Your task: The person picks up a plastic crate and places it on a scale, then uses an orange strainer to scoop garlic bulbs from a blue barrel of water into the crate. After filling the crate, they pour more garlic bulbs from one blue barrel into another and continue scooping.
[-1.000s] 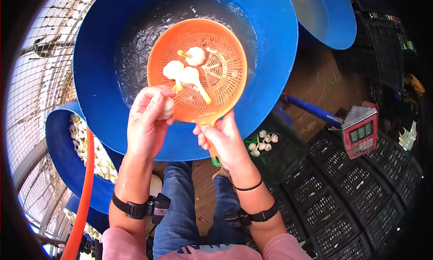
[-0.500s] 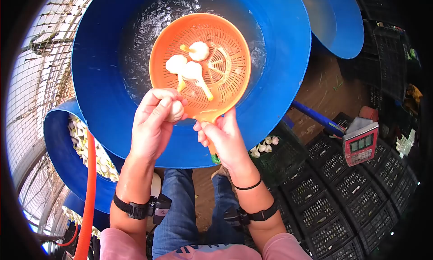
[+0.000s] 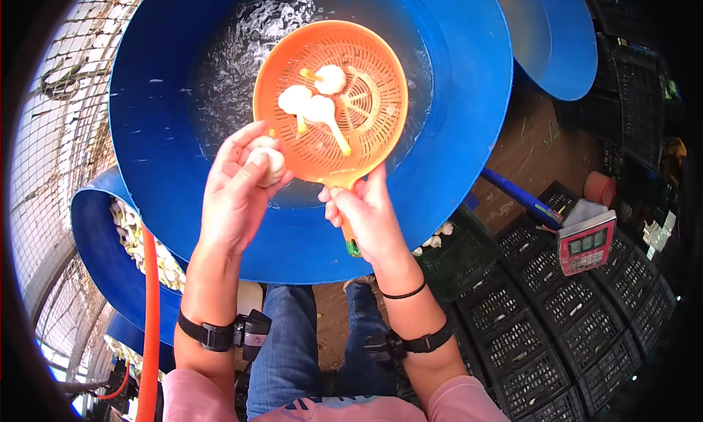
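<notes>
My right hand [image 3: 360,208] is closed round the handle of an orange strainer [image 3: 373,140], holding it over a big blue tub [image 3: 461,129] of water. In the strainer's bowl lie 3 white garlic bulbs [image 3: 320,109] with short yellowish stems. Left of the strainer's rim, my left hand [image 3: 238,180] grips one more garlic bulb [image 3: 269,166] between thumb and fingers. Part of that bulb is hidden by the fingers.
Another blue tub [image 3: 95,224] at the left holds many garlic bulbs [image 3: 135,232]. An orange hose [image 3: 150,312] runs past it. At the right stand a red digital scale [image 3: 586,243] and stacked black crates [image 3: 542,312]. A further blue tub [image 3: 564,49] is at upper right.
My left hand has moved slightly left and down with its garlic bulb, turning it away from the strainer. The strainer sits slightly farther right in view; the bulbs inside stay put.
</notes>
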The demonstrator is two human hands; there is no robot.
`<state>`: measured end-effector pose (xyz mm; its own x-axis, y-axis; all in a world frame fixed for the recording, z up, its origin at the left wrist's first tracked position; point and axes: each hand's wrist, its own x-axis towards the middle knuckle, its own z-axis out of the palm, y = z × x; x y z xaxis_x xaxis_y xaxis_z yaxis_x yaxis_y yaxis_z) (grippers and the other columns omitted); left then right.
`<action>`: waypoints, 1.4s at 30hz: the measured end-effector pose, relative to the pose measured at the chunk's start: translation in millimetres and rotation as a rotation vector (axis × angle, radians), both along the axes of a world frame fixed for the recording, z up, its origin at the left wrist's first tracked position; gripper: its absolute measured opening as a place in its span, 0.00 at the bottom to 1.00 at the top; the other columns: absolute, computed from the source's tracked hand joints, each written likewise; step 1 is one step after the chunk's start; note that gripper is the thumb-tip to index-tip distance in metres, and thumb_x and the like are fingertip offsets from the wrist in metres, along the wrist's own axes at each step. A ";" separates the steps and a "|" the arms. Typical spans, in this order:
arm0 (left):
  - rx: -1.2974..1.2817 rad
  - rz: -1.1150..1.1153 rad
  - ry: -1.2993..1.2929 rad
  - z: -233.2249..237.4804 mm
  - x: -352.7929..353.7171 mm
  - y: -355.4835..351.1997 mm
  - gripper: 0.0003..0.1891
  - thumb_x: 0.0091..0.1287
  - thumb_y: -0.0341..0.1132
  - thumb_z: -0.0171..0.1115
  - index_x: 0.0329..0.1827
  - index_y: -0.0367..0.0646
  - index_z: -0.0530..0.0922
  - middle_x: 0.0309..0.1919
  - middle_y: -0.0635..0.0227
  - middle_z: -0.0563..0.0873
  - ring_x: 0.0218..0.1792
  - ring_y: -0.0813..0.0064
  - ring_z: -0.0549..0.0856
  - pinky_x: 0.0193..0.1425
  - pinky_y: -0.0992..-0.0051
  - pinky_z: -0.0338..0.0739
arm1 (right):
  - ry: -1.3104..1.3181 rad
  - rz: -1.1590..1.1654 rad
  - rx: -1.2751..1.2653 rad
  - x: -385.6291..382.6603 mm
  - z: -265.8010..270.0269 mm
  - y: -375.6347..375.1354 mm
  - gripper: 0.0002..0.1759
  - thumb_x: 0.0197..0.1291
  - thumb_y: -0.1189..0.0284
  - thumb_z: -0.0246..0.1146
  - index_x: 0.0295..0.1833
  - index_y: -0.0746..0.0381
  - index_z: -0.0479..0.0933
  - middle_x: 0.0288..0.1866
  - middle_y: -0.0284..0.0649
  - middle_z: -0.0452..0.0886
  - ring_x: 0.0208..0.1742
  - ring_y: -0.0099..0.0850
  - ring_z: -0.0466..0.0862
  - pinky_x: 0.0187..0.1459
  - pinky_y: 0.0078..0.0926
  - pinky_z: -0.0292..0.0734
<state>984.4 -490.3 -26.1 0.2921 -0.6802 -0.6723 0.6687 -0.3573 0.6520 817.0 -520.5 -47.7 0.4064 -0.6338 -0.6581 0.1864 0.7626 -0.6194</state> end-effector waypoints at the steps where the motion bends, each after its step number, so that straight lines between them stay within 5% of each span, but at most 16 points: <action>1: 0.015 -0.025 -0.061 -7.1 9.1 0.4 0.20 0.69 0.33 0.53 0.62 0.41 0.65 0.43 0.70 0.78 0.44 0.78 0.80 0.45 0.73 0.80 | 0.007 -0.001 -0.004 -1.7 -3.1 -2.5 0.26 0.60 0.82 0.50 0.62 0.59 0.51 0.36 0.43 0.75 0.25 0.22 0.75 0.26 0.17 0.72; 2: 0.028 -0.050 -0.122 -15.5 19.8 0.3 0.17 0.69 0.33 0.53 0.60 0.41 0.67 0.40 0.71 0.78 0.42 0.79 0.80 0.44 0.74 0.80 | 0.013 -0.003 -0.002 -1.3 -6.7 -4.8 0.26 0.60 0.82 0.50 0.62 0.59 0.51 0.36 0.43 0.75 0.25 0.22 0.75 0.26 0.17 0.72; 4: 0.119 0.056 -0.298 -56.6 47.6 0.1 0.10 0.70 0.35 0.54 0.48 0.40 0.73 0.29 0.70 0.78 0.27 0.83 0.78 0.31 0.79 0.79 | 0.023 -0.043 0.030 -2.4 -13.9 -9.7 0.48 0.59 0.83 0.50 0.73 0.50 0.24 0.36 0.42 0.75 0.25 0.21 0.74 0.23 0.15 0.70; 7: 0.396 0.057 -0.545 -168.0 103.7 13.3 0.10 0.69 0.38 0.57 0.44 0.40 0.74 0.24 0.73 0.76 0.16 0.86 0.67 0.17 0.82 0.58 | 0.060 -0.078 0.042 -7.2 -23.7 -15.2 0.49 0.59 0.84 0.50 0.73 0.50 0.24 0.36 0.42 0.75 0.25 0.22 0.74 0.24 0.15 0.70; 9: 0.540 -0.205 -1.052 -268.5 149.8 40.9 0.18 0.62 0.38 0.64 0.50 0.38 0.73 0.36 0.63 0.80 0.35 0.71 0.80 0.39 0.73 0.76 | 0.098 -0.118 0.053 -7.8 -29.2 -15.4 0.48 0.59 0.84 0.50 0.73 0.50 0.24 0.36 0.42 0.75 0.25 0.22 0.74 0.24 0.16 0.70; 10: 0.803 -0.473 -1.230 -294.6 164.7 46.5 0.20 0.61 0.38 0.62 0.53 0.37 0.73 0.42 0.55 0.81 0.49 0.59 0.80 0.55 0.66 0.73 | 0.125 -0.155 0.061 -6.6 -31.1 -15.5 0.48 0.59 0.84 0.50 0.73 0.51 0.24 0.36 0.42 0.75 0.25 0.22 0.74 0.24 0.16 0.70; 12: 1.138 -0.648 -1.394 -276.6 107.0 22.7 0.18 0.62 0.39 0.60 0.52 0.38 0.74 0.46 0.51 0.80 0.49 0.55 0.80 0.56 0.62 0.73 | 0.144 -0.168 0.063 -3.6 -31.8 -18.0 0.49 0.59 0.84 0.50 0.73 0.51 0.23 0.35 0.42 0.75 0.25 0.22 0.74 0.24 0.16 0.71; 14: 0.850 -1.214 -1.264 -337.0 82.1 44.9 0.15 0.64 0.40 0.55 0.47 0.39 0.78 0.46 0.49 0.81 0.48 0.56 0.81 0.55 0.62 0.74 | 0.159 -0.163 -0.003 -0.6 -30.9 -19.2 0.50 0.58 0.84 0.50 0.73 0.51 0.21 0.36 0.42 0.75 0.25 0.22 0.74 0.25 0.16 0.71; 19: 0.388 -0.521 -0.713 -230.9 4.8 -15.6 0.18 0.66 0.46 0.56 0.29 0.38 0.78 0.19 0.61 0.81 0.22 0.73 0.80 0.30 0.71 0.75 | 0.180 -0.151 -0.057 -3.1 -38.7 -12.9 0.53 0.56 0.84 0.52 0.72 0.53 0.19 0.37 0.41 0.75 0.25 0.20 0.73 0.26 0.17 0.73; 21: 0.187 -0.125 -0.474 -180.9 16.2 -46.1 0.17 0.69 0.42 0.53 0.25 0.41 0.73 0.14 0.73 0.75 0.11 0.84 0.68 0.14 0.80 0.62 | 0.240 -0.141 -0.080 -1.9 -40.7 -10.9 0.54 0.56 0.85 0.52 0.72 0.54 0.18 0.37 0.40 0.76 0.26 0.20 0.74 0.28 0.18 0.75; 24: 0.014 -0.234 -0.765 -105.8 -1.6 -78.4 0.14 0.69 0.40 0.56 0.45 0.35 0.76 0.28 0.70 0.81 0.29 0.85 0.79 0.31 0.84 0.72 | 0.284 -0.081 -0.146 -0.6 -37.9 -9.7 0.53 0.56 0.85 0.52 0.72 0.56 0.18 0.38 0.40 0.76 0.27 0.19 0.74 0.29 0.19 0.76; 28: -0.260 -0.572 -0.908 -111.5 -21.4 -91.2 0.29 0.53 0.43 0.70 0.54 0.36 0.72 0.41 0.54 0.81 0.42 0.62 0.81 0.50 0.66 0.76 | 0.507 0.125 -0.456 3.6 -41.1 -1.0 0.55 0.53 0.83 0.55 0.73 0.56 0.21 0.36 0.45 0.80 0.29 0.29 0.80 0.35 0.24 0.76; 31: 0.023 -0.352 -0.816 -144.2 -25.6 -96.9 0.33 0.53 0.41 0.68 0.61 0.40 0.67 0.55 0.44 0.67 0.63 0.51 0.63 0.60 0.63 0.70 | 0.521 0.196 -0.529 4.0 -36.3 0.4 0.56 0.52 0.81 0.57 0.72 0.58 0.20 0.29 0.46 0.80 0.30 0.37 0.82 0.39 0.30 0.76; 36: 0.035 -0.440 -0.872 -122.4 -31.3 -92.9 0.37 0.52 0.38 0.70 0.65 0.40 0.64 0.53 0.49 0.71 0.56 0.57 0.74 0.58 0.65 0.73 | 0.441 0.162 -0.500 1.3 -35.3 -0.3 0.56 0.51 0.83 0.54 0.73 0.54 0.20 0.33 0.54 0.80 0.34 0.50 0.83 0.40 0.39 0.77; 38: -0.125 -0.169 -0.394 -105.5 -35.6 -94.2 0.37 0.54 0.35 0.71 0.66 0.41 0.62 0.53 0.55 0.74 0.51 0.64 0.79 0.53 0.67 0.76 | 0.209 -0.036 -0.362 2.8 -43.4 2.0 0.57 0.50 0.83 0.55 0.73 0.53 0.19 0.34 0.53 0.80 0.35 0.48 0.83 0.40 0.38 0.77; 42: -0.192 -0.255 -0.260 -67.2 -21.1 -97.5 0.37 0.57 0.31 0.68 0.70 0.49 0.59 0.54 0.63 0.76 0.52 0.69 0.80 0.48 0.68 0.79 | 0.124 -0.071 -0.371 2.4 -38.5 0.9 0.58 0.49 0.84 0.56 0.73 0.52 0.19 0.37 0.54 0.80 0.38 0.47 0.83 0.42 0.37 0.77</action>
